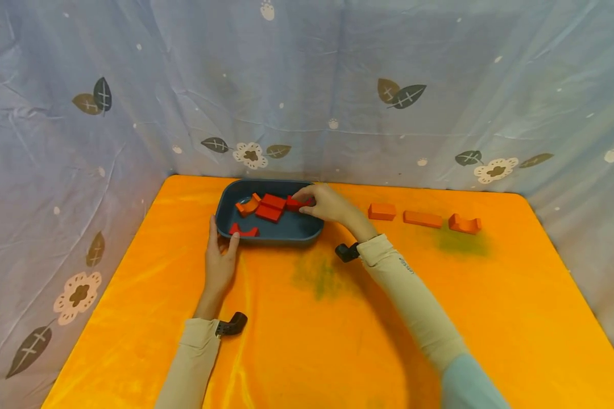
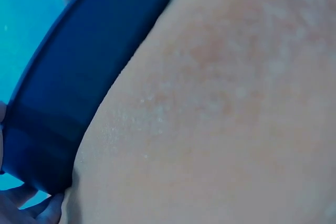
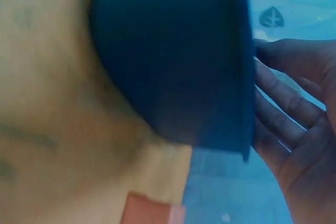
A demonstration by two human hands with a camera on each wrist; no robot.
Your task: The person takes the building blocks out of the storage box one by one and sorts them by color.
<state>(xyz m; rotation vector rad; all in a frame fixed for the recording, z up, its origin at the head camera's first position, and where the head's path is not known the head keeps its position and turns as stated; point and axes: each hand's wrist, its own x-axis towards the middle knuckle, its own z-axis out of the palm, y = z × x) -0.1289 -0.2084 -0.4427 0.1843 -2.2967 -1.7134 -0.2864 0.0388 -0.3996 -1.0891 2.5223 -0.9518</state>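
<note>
A dark blue tub [image 1: 281, 234] stands near the back of the cloth-covered table. My left hand [image 1: 220, 267] grips its front left corner, thumb at the front rim and fingers along the left wall. Inside the tub's right end, my right hand [image 1: 330, 204] pinches a red block [image 1: 293, 203], partly covered by the fingers. Beside that block lie red rectangular blocks [image 1: 271, 208] and an orange notched block [image 1: 248, 205]. A red block with a curved cutout [image 1: 244, 232] lies against the front wall, near my left thumb. In the right wrist view, the tub wall hides the fingertips.
Right of the tub, an orange rectangular block [image 1: 382, 212], a longer orange block [image 1: 422, 219] and an orange block with a curved cutout [image 1: 465, 224] lie in a row. A patterned curtain [image 1: 307, 96] hangs behind and along both sides of the orange tablecloth [image 1: 297, 341].
</note>
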